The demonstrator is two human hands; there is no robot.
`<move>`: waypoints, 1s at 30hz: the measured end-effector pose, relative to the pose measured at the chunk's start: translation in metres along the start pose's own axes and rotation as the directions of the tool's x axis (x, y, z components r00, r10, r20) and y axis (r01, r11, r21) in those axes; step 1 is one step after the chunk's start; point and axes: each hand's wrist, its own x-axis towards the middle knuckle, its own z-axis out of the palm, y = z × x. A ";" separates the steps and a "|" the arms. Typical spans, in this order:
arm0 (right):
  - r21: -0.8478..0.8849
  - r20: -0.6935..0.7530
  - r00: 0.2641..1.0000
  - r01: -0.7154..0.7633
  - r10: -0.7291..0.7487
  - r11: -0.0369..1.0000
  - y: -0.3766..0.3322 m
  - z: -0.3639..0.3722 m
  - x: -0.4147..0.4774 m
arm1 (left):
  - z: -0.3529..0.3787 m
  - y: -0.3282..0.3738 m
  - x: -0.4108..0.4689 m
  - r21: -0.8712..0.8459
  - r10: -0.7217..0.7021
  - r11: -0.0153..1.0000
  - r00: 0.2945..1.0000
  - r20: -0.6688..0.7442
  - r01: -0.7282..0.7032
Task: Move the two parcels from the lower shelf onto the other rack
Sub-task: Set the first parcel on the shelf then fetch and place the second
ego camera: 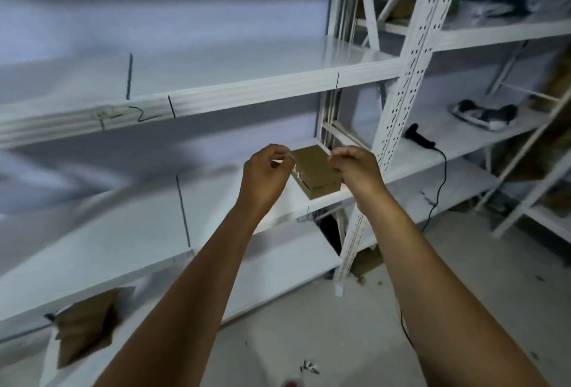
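Note:
A small brown cardboard parcel (315,170) lies flat on the middle shelf (154,232) of the white rack, at its right end by the perforated upright. My left hand (265,179) is raised just left of it and my right hand (360,170) just right of it, covering the parcel's right edge. Both hands have curled fingers and hold nothing that I can see. Whether they touch the parcel is unclear. A second brown parcel (85,328) lies on the lowest shelf at the bottom left.
The perforated white upright (401,108) separates this rack from a second rack (463,142) on the right, which carries a black handheld scanner (418,139) with a cable and a pair of shoes (482,114). Scraps litter the grey floor (309,325).

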 end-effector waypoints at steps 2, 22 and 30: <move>-0.057 0.033 0.998 -0.043 0.045 0.997 0.025 -0.005 0.040 | 0.029 -0.016 0.030 0.021 -0.051 0.998 0.999 -0.001 0.051; -0.329 0.170 0.838 -0.447 0.518 0.832 0.205 0.008 0.348 | 0.252 -0.194 0.223 0.112 -0.720 0.694 0.680 0.139 0.711; -0.275 0.200 0.880 -0.371 0.430 0.887 0.201 0.002 0.365 | 0.261 -0.177 0.221 -0.038 -0.693 0.721 0.720 -0.028 0.692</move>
